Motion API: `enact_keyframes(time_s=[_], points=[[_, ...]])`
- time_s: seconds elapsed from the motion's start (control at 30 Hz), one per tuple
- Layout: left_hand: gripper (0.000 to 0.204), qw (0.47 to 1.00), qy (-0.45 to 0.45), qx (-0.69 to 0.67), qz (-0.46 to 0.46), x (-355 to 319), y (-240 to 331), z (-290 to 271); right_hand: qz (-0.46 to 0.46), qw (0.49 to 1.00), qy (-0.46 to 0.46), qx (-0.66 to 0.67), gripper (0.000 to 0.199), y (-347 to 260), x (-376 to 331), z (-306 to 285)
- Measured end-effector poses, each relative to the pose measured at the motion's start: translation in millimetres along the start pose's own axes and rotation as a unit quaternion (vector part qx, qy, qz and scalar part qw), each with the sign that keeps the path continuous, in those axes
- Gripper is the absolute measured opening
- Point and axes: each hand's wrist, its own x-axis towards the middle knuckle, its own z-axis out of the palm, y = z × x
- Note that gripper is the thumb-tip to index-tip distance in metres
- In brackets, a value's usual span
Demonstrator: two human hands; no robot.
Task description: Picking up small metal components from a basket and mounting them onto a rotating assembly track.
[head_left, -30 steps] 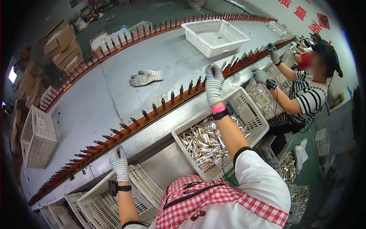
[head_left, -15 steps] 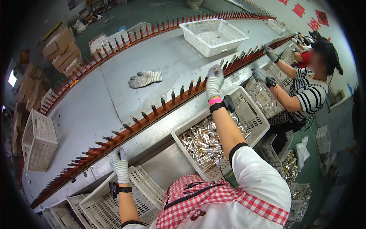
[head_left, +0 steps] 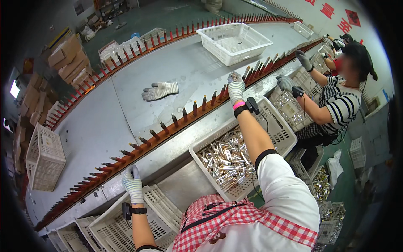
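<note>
My right hand [head_left: 236, 87], in a striped grey-tipped glove, is at the row of upright spindles [head_left: 194, 108] along the near rail. Its fingers are curled closed; what they hold, if anything, is hidden. Just right of it, several spindles carry pale slim tubes [head_left: 265, 63]. My left hand [head_left: 132, 184], gloved alike, rests against the metal table edge near the leaning spindles, fingers extended and nothing visible in it. Below my right forearm, a white crate [head_left: 289, 136] holds a heap of shiny silver and gold tubes [head_left: 226, 161].
A loose glove [head_left: 160, 90] lies on the grey table [head_left: 105, 122]. Beyond it stand a white basket [head_left: 235, 54] and, at left, a stacked crate [head_left: 45, 157]. More baskets [head_left: 126, 222] are below my left hand. A co-worker [head_left: 342, 96] works at the rail on the right.
The spindles have shifted along the rail. My right hand stays closed near the same spot, its wrist slightly lower. The co-worker's far hand has lifted off the rail. My left hand barely moved.
</note>
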Motion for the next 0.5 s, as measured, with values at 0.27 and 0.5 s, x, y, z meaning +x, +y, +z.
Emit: enact_keyframes(time_s=[0.27,0.5], points=[[0.026,0.999,0.037,0.012,-0.036,-15,-26,-30,-0.032,0.990,0.000,0.141,0.031,-67,-19,-1],[0.023,0.999,0.007,-0.031,-0.009,-1,-17,-5,0.058,0.883,-0.257,0.389,0.031,14,24,-27]])
